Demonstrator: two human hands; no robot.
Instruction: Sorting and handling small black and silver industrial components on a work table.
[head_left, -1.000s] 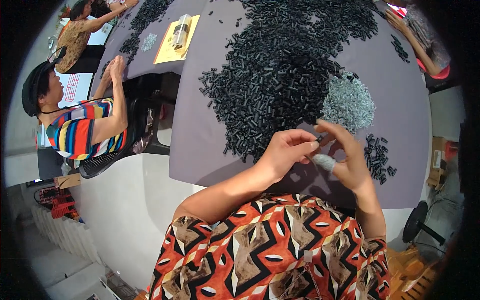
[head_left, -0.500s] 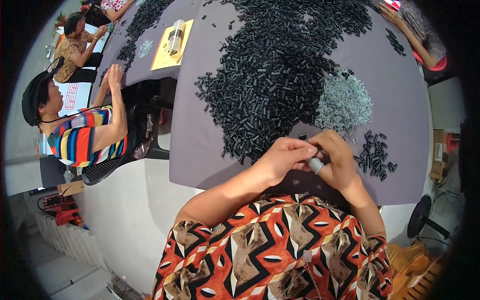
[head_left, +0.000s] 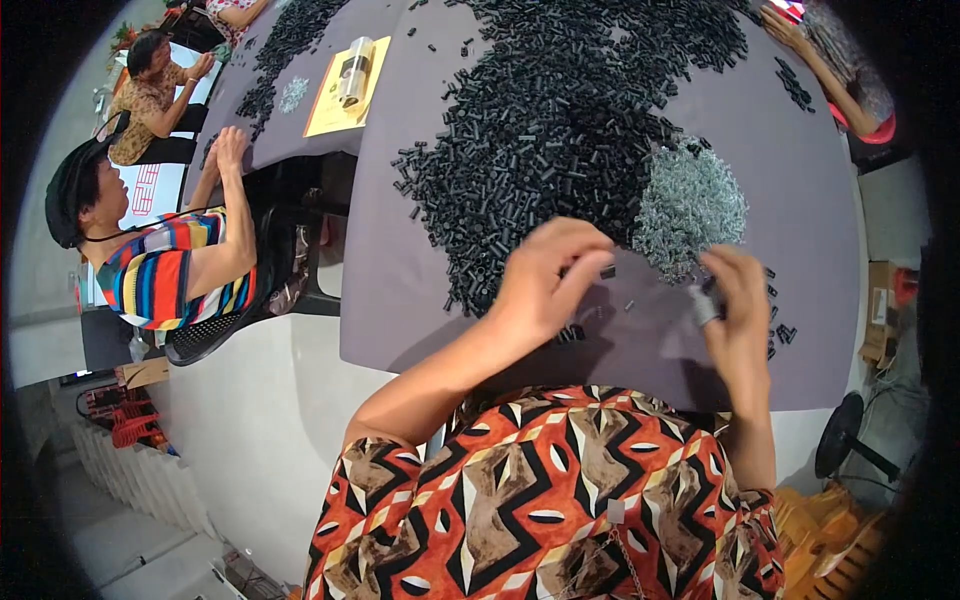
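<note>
My left hand (head_left: 548, 280) is over the near edge of a big heap of short black tubes (head_left: 540, 150), thumb and fingers apart and slightly blurred. I see nothing held in it. A loose black tube lies just beside its thumb. My right hand (head_left: 740, 310) is beside the near right edge of a pile of small clear-silvery pieces (head_left: 692, 205). Grey tape wraps its thumb (head_left: 706, 305). Motion smears its fingers, so whether it holds a piece is unclear. Partly behind that hand lie several black tubes (head_left: 783, 335). A tiny silvery piece (head_left: 629, 305) rests between my hands.
A grey cloth (head_left: 400, 300) covers the table. To the left sits a person in a striped shirt (head_left: 175, 265), with others farther back. A yellow sheet (head_left: 335, 115) carries a clear cylinder (head_left: 354, 75). A person's arm (head_left: 835, 80) reaches in at far right. A black fan (head_left: 838, 435) stands lower right.
My hands were together over the near table edge; they have parted. The left has moved up and left toward the black heap, the right up and right beside the silvery pile.
</note>
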